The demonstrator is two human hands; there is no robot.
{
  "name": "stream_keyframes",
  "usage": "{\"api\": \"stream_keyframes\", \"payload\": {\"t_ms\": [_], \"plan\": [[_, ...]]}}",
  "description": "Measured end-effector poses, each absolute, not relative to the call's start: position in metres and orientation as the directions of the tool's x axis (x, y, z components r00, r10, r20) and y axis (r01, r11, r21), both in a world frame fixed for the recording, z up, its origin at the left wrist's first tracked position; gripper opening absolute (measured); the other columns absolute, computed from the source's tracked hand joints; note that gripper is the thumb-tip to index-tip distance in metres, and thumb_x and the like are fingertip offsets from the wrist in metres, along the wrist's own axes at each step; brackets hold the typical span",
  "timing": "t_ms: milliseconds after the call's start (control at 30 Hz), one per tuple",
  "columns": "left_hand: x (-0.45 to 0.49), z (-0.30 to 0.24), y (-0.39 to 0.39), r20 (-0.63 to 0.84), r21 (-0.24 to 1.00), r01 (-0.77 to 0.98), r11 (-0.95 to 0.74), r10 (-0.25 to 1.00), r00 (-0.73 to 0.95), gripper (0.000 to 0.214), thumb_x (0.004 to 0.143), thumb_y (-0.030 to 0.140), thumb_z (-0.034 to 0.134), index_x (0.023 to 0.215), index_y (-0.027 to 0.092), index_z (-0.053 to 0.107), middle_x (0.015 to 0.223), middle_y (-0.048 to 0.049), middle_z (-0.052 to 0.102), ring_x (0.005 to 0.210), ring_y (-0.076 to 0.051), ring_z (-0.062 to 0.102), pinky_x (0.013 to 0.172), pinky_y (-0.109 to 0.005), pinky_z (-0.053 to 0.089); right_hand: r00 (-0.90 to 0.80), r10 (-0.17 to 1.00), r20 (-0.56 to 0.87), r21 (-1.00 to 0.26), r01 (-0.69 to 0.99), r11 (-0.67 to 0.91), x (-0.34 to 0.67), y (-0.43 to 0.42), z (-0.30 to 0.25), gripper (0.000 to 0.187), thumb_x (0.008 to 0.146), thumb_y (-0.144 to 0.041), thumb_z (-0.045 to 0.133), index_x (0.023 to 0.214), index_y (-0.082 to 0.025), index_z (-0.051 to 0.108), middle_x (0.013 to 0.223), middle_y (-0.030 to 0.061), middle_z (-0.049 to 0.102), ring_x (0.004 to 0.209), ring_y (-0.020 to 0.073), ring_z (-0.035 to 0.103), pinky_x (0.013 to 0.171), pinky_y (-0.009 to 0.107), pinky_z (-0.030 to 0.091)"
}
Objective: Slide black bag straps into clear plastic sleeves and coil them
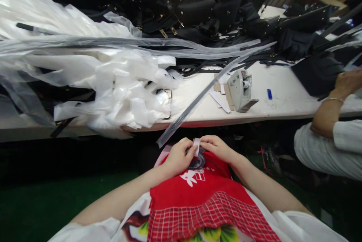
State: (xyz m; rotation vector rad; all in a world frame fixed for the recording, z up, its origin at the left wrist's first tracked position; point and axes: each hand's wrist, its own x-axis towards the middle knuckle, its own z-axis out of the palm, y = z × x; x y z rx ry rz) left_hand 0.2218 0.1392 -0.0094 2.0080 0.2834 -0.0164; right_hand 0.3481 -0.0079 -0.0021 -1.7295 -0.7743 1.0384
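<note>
My left hand (181, 156) is closed, thumb and fingers pinching a small white strip (197, 147) over my lap. From the other side, my right hand (218, 147) has its bent fingertips on the strip's right edge. Just beneath the strip lies a dark grey, rounded thing (198, 162), partly hidden by my hands; its kind is unclear. It rests on the red apron (181, 189), which has a white rabbit print and a checked band.
Ahead, a white table (271, 80) carries a heap of clear plastic sleeves (127, 80), a phone (169, 102), a tape dispenser (240, 91) and a small blue object (269, 94). One long plastic-sleeved strap (198, 100) overhangs the edge. Black bags (195, 6) lie behind. A co-worker's arm (329, 110) is at right.
</note>
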Motion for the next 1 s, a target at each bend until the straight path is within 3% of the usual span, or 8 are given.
{"api": "stream_keyframes", "payload": {"t_ms": [200, 333, 500, 567, 667, 767, 867, 1000], "plan": [[0.221, -0.005, 0.137, -0.128, 0.858, 0.231, -0.459, 0.244, 0.961, 0.018, 0.095, 0.036, 0.047, 0.089, 0.02, 0.052, 0.087, -0.0043, 0.063, 0.079, -0.021, 0.061, 0.073, -0.033, 0.044, 0.453, 0.791, -0.411, -0.908, -0.124, -0.4, 0.353, -0.006, 0.0, 0.039, 0.075, -0.052, 0.072, 0.075, -0.013, 0.072, 0.072, 0.0045, 0.07, 0.065, 0.0151, 0.058, 0.064, 0.026, 0.044], [0.219, -0.003, 0.137, -0.129, 0.85, 0.217, -0.48, 0.211, 0.969, 0.015, 0.093, 0.035, 0.047, 0.095, 0.021, 0.049, 0.094, -0.0071, 0.065, 0.083, -0.023, 0.063, 0.076, -0.036, 0.046, 0.432, 0.782, -0.449, -0.892, -0.175, -0.416, 0.355, -0.006, -0.003, 0.04, 0.069, -0.052, 0.078, 0.074, -0.012, 0.072, 0.069, 0.003, 0.068, 0.062, 0.0131, 0.056, 0.063, 0.025, 0.043], [0.217, 0.0, 0.136, -0.132, 0.883, 0.207, -0.422, 0.2, 0.971, 0.028, 0.09, 0.036, 0.052, 0.109, 0.017, 0.046, 0.103, -0.0118, 0.065, 0.089, -0.024, 0.065, 0.078, -0.036, 0.048, 0.365, 0.791, -0.491, -0.871, -0.187, -0.455, 0.357, -0.007, -0.005, 0.039, 0.067, -0.049, 0.081, 0.071, -0.013, 0.065, 0.063, 0.0006, 0.064, 0.056, 0.0109, 0.053, 0.057, 0.024, 0.041], [0.219, 0.001, 0.138, -0.16, 0.887, 0.208, -0.411, 0.149, 0.976, 0.033, 0.085, 0.037, 0.059, 0.11, 0.017, 0.05, 0.103, -0.0108, 0.066, 0.088, -0.024, 0.065, 0.076, -0.034, 0.048, 0.374, 0.812, -0.448, -0.887, -0.075, -0.455, 0.355, -0.007, -0.001, 0.034, 0.073, -0.045, 0.077, 0.07, -0.014, 0.063, 0.064, 0.001, 0.064, 0.057, 0.0117, 0.054, 0.056, 0.024, 0.042], [0.226, -0.001, 0.148, -0.305, 0.901, 0.281, -0.331, -0.022, 0.952, 0.033, 0.075, 0.041, 0.07, 0.096, 0.017, 0.064, 0.086, -0.0055, 0.07, 0.074, -0.021, 0.063, 0.066, -0.03, 0.045, 0.396, 0.894, -0.209, -0.859, 0.362, -0.362, 0.352, -0.01, 0.01, 0.017, 0.084, -0.03, 0.066, 0.075, -0.016, 0.067, 0.071, 0.0036, 0.068, 0.065, 0.0148, 0.061, 0.062, 0.027, 0.047], [0.236, -0.003, 0.162, -0.385, 0.919, 0.393, 0.038, -0.142, 0.912, 0.036, 0.065, 0.037, 0.076, 0.091, 0.014, 0.069, 0.076, -0.0027, 0.068, 0.065, -0.016, 0.06, 0.061, -0.026, 0.044, 0.227, 0.973, 0.05, -0.635, 0.759, -0.144, 0.346, -0.015, 0.018, 0.022, 0.09, -0.024, 0.057, 0.106, -0.017, 0.07, 0.104, 0.0108, 0.072, 0.094, 0.0226, 0.066, 0.085, 0.036, 0.052], [0.246, -0.003, 0.171, -0.413, 0.809, 0.401, 0.431, -0.07, 0.908, 0.041, 0.063, 0.031, 0.078, 0.098, 0.012, 0.07, 0.087, -0.0057, 0.071, 0.075, -0.016, 0.063, 0.069, -0.027, 0.048, 0.169, 0.968, 0.183, -0.442, 0.894, -0.073, 0.338, -0.019, 0.021, 0.044, 0.092, -0.026, 0.055, 0.135, -0.016, 0.056, 0.134, 0.015, 0.06, 0.125, 0.0283, 0.054, 0.106, 0.046, 0.044], [0.258, 0.002, 0.17, -0.405, 0.791, 0.373, 0.485, -0.042, 0.913, 0.038, 0.07, 0.037, 0.078, 0.097, 0.013, 0.068, 0.084, -0.0055, 0.069, 0.071, -0.014, 0.061, 0.066, -0.024, 0.046, 0.23, 0.941, 0.248, -0.423, 0.899, -0.108, 0.348, -0.025, 0.028, 0.048, 0.09, -0.024, 0.057, 0.138, -0.018, 0.052, 0.14, 0.0122, 0.054, 0.133, 0.0261, 0.046, 0.111, 0.045, 0.04]]}}
